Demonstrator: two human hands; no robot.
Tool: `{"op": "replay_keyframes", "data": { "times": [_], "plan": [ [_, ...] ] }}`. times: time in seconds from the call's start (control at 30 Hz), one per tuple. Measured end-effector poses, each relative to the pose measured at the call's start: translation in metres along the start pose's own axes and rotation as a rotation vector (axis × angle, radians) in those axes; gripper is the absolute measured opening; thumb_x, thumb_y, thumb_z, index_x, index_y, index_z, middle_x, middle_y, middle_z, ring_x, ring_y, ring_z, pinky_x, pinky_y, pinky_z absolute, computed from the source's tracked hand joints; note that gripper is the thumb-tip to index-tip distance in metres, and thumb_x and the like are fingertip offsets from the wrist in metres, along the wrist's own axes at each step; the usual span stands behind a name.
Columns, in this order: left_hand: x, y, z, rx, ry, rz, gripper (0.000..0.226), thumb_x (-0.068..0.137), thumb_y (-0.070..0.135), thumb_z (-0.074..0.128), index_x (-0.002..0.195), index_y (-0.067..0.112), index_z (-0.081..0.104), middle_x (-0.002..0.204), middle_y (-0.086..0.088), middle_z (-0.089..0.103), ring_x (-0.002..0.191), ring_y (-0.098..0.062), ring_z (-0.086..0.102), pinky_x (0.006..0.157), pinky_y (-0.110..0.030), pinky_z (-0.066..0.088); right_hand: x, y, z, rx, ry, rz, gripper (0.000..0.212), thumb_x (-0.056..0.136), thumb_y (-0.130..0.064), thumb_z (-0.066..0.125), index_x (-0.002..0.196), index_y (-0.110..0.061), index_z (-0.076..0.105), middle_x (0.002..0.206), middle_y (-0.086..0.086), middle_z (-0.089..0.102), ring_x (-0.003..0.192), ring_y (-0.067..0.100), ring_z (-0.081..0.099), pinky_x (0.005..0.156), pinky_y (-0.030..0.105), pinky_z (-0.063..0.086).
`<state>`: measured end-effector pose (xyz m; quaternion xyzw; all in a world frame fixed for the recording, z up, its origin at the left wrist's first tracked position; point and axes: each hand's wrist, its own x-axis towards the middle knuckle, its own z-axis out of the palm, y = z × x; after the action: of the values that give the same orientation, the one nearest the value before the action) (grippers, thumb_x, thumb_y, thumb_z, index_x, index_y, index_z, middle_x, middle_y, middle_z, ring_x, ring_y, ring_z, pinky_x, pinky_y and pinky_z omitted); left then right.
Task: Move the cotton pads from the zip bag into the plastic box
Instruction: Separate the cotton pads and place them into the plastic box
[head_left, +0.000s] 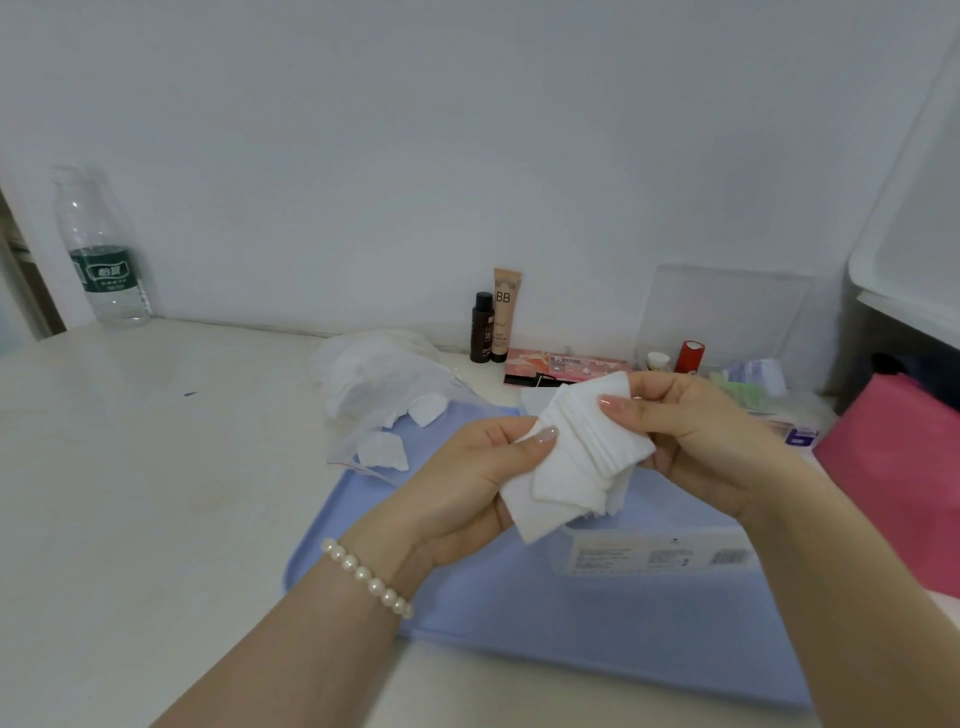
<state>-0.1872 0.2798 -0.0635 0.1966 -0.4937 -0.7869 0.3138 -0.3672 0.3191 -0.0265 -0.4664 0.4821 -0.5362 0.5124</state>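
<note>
Above the blue tray, I see both hands holding a fanned stack of cotton pads.

Between my two hands, the cotton pads (576, 457) sit in mid-air over the blue tray (597, 634); the left hand (467, 493) has its grip closed on the stack's lower left edge with the thumb pressed on top, and the right hand (696, 431) pinches the upper right end. Just below the pads, the plastic box (654, 553) rests on the tray, its label facing me. Behind and to the left, the zip bag (384, 395) lies crumpled across the tray's far corner and the bench (156, 467), with more pads inside. A pearl bracelet (366, 577) circles the left wrist. Against the wall stand a water bottle (101, 249), a small dark bottle (481, 327) and a BB cream tube (505, 312).
</note>
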Motion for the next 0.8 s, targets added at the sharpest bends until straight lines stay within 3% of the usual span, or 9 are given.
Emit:
{"op": "replay_keyframes", "data": {
  "times": [0.1,0.2,0.23,0.33,0.47,0.53,0.63,0.8],
  "plan": [
    [0.0,0.0,-0.001,0.027,-0.014,0.018,0.021,0.083,0.005,0.053,0.099,0.001,0.066,0.09,-0.011,0.072,0.081,-0.019,0.069,0.075,-0.029,0.056,0.001,0.001,-0.003,0.068,-0.022,0.021,0.03,0.063,-0.016,0.072,0.09,-0.004,0.073,0.089,0.009,0.073,0.077,0.017,0.07,0.062,0.026,0.057],
    [0.0,0.0,-0.002,0.05,0.015,0.021,0.019,0.086,-0.005,0.051,0.099,-0.002,0.065,0.089,-0.012,0.072,0.079,-0.019,0.069,0.07,-0.028,0.057,0.002,0.004,-0.004,0.063,-0.075,0.027,0.058,0.042,-0.028,0.091,0.093,-0.005,0.074,0.097,0.013,0.072,0.084,0.02,0.07,0.064,0.027,0.057],
    [0.001,0.0,-0.003,0.059,0.026,0.025,0.019,0.083,-0.006,0.055,0.099,-0.004,0.065,0.088,-0.012,0.071,0.079,-0.02,0.069,0.068,-0.028,0.057,0.002,0.005,-0.003,0.049,-0.078,0.028,0.059,0.042,-0.029,0.091,0.093,-0.004,0.074,0.097,0.014,0.072,0.084,0.021,0.07,0.063,0.027,0.056],
    [0.002,0.0,-0.005,0.058,0.045,0.003,0.033,0.069,0.001,0.058,0.1,-0.004,0.066,0.093,-0.014,0.071,0.083,-0.022,0.068,0.069,-0.029,0.056,0.001,0.004,0.0,-0.037,-0.039,0.019,0.037,0.06,-0.018,0.075,0.093,-0.001,0.072,0.093,0.014,0.072,0.082,0.024,0.068,0.064,0.029,0.058],
    [0.001,0.002,-0.005,0.04,0.033,-0.019,0.03,0.071,-0.004,0.056,0.099,-0.007,0.065,0.095,-0.016,0.069,0.083,-0.023,0.068,0.066,-0.029,0.055,-0.001,0.003,0.007,-0.186,0.008,-0.004,0.03,0.059,-0.018,0.07,0.086,-0.006,0.073,0.093,0.017,0.07,0.087,0.029,0.062,0.081,0.044,0.05],
    [0.0,0.002,-0.005,0.045,0.036,-0.019,0.021,0.079,-0.011,0.051,0.093,-0.006,0.066,0.086,-0.013,0.07,0.075,-0.02,0.068,0.061,-0.027,0.055,-0.002,0.001,0.011,-0.233,0.037,-0.014,0.022,0.054,-0.023,0.072,0.073,-0.014,0.075,0.084,0.012,0.07,0.082,0.026,0.06,0.075,0.041,0.047],
    [0.001,0.002,-0.005,0.048,0.041,-0.02,0.023,0.082,-0.013,0.047,0.089,-0.005,0.067,0.081,-0.012,0.071,0.071,-0.019,0.069,0.06,-0.026,0.055,-0.001,0.001,0.013,-0.283,0.071,-0.028,0.02,0.053,-0.027,0.073,0.07,-0.016,0.074,0.075,0.005,0.069,0.073,0.02,0.057,0.063,0.033,0.043],
    [0.002,0.001,-0.005,0.029,0.051,-0.019,0.028,0.085,-0.014,0.042,0.085,-0.004,0.068,0.078,-0.012,0.071,0.069,-0.019,0.069,0.058,-0.025,0.055,-0.002,0.001,0.016,-0.376,0.13,-0.089,0.006,0.073,-0.01,0.073,0.074,-0.014,0.069,0.06,-0.005,0.065,0.058,0.011,0.054,0.05,0.023,0.038]
  ]
}}
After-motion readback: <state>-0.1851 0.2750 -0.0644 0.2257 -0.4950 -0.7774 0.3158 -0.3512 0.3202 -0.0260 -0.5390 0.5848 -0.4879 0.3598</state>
